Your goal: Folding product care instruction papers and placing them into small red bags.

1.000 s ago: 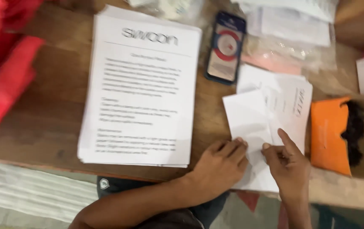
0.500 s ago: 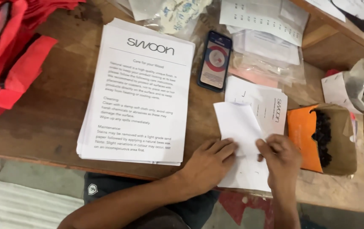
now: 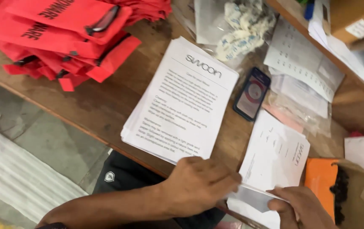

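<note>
My left hand (image 3: 199, 184) lay knuckles-up, fingers curled, forearm stretching back leftward. My right hand (image 3: 302, 208) sat just right of it, fingers bent, thumb pointing toward it.

**Materials and surface finishes at the packing bench**

The wooden bench (image 3: 101, 106) is matt brown, worn and scuffed. A stack of printed sheets (image 3: 182, 99) is smooth, matt white paper, as is the folded white sheet (image 3: 258, 196) pinched between the left hand (image 3: 199, 184) and right hand (image 3: 300, 208). The red bags (image 3: 63, 29) look like matt cloth. The smartphone (image 3: 252, 94) has a glossy glass face. Clear plastic pouches (image 3: 216, 21) shine. The orange box (image 3: 322, 182) is matt card.
</note>
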